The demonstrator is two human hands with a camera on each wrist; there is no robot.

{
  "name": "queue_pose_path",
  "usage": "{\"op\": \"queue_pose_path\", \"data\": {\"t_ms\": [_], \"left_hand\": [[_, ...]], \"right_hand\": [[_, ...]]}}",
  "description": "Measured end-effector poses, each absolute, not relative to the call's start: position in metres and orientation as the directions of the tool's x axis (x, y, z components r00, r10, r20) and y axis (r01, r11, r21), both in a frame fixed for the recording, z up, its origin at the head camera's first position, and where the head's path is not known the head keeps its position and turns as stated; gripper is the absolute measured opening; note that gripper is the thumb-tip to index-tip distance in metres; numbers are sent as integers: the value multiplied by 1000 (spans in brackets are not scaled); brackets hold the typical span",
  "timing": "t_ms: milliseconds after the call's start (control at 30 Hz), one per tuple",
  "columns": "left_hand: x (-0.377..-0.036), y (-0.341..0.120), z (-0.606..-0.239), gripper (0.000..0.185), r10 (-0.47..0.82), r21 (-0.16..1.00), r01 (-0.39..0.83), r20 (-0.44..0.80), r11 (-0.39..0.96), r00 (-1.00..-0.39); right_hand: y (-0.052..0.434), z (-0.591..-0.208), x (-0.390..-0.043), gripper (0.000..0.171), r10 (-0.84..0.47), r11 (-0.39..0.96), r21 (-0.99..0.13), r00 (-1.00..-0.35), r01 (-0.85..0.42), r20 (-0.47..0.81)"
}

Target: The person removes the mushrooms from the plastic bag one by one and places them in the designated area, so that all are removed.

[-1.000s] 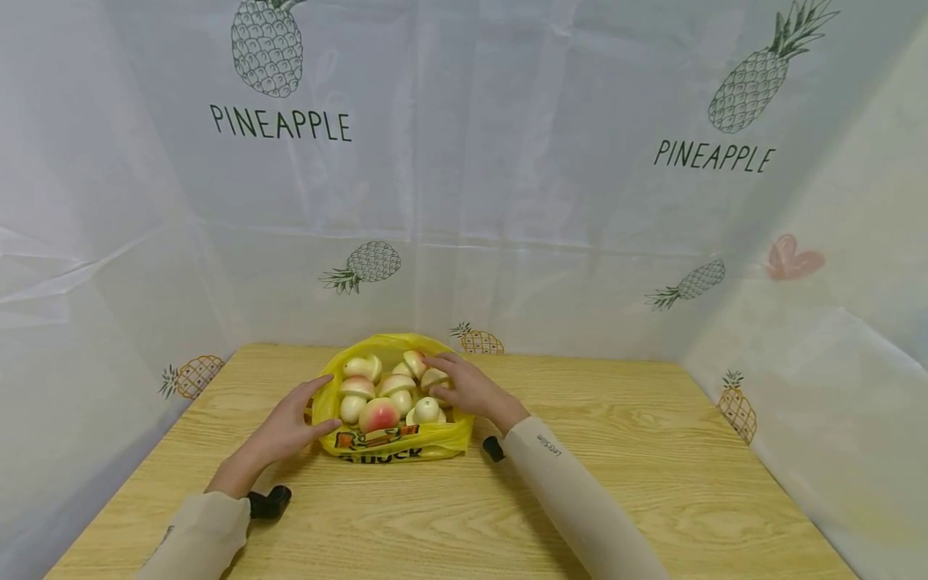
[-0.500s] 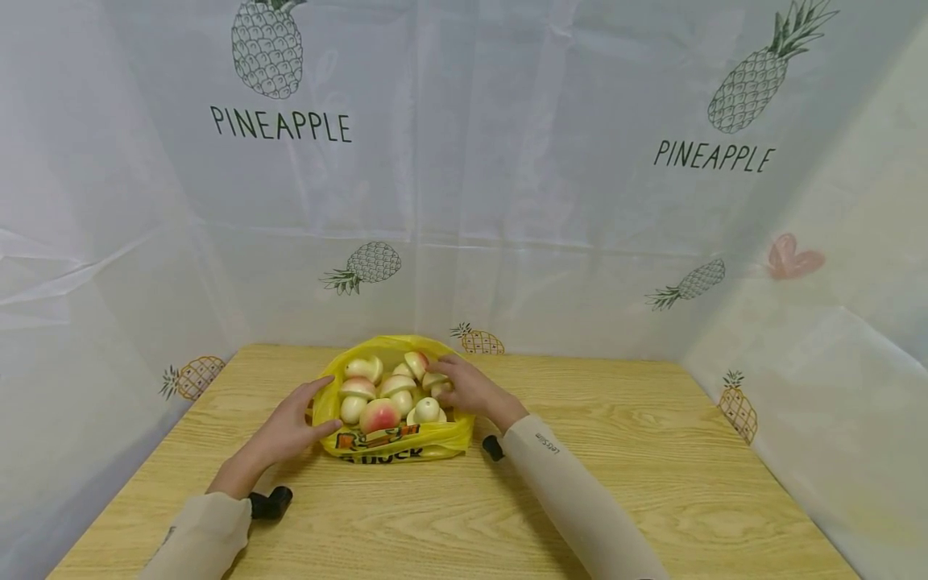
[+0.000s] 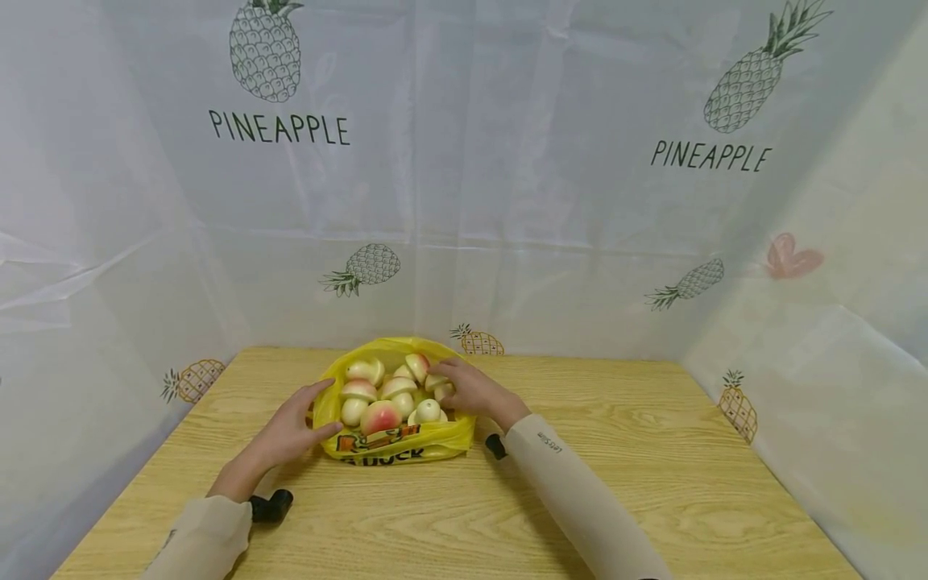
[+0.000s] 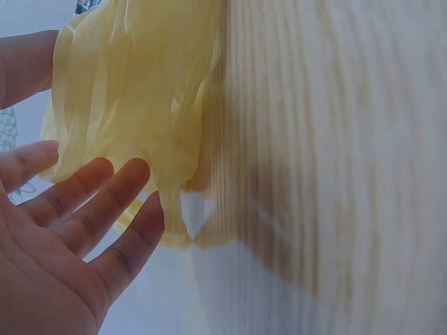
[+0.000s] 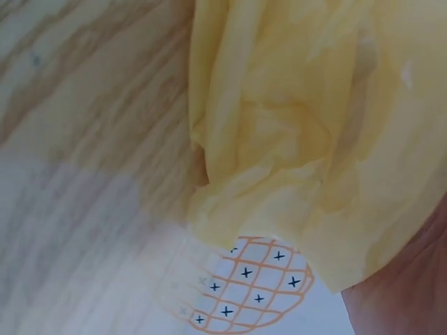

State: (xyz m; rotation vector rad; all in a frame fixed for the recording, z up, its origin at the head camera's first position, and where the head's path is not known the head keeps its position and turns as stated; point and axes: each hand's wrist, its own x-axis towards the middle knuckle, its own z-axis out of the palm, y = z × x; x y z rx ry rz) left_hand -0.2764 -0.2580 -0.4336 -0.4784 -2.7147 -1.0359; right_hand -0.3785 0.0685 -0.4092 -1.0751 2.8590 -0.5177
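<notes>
A yellow plastic bag (image 3: 395, 441) lies open at the far middle of the wooden table (image 3: 652, 483). It holds several pale toy mushrooms (image 3: 355, 395) and a pink peach (image 3: 380, 416). My left hand (image 3: 293, 423) rests against the bag's left side with fingers straight; the left wrist view shows the open palm (image 4: 63, 237) beside the yellow film (image 4: 133, 91). My right hand (image 3: 464, 389) reaches into the bag's right side, its fingers curled over a mushroom (image 3: 437, 382). In the right wrist view only the bag's crumpled wall (image 5: 300, 125) and a bit of the hand (image 5: 412, 293) show.
White sheets printed with pineapples (image 3: 366, 264) wall the table at the back and on both sides. Black wrist mounts (image 3: 271, 506) sit under both sleeves. Bare wood (image 3: 464, 524) stretches in front of the bag and to its right.
The right hand's fingers have curled in over a mushroom at the bag's right side. The left hand has stayed against the bag.
</notes>
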Motion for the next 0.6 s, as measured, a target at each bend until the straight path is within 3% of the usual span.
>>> {"op": "queue_pose_path", "data": {"t_ms": [600], "left_hand": [[-277,-258,-435,75,226,596,370,304,713,-925]], "right_hand": [[73,-405,-377,66,-670,703,-279,-741,-654,51]]}}
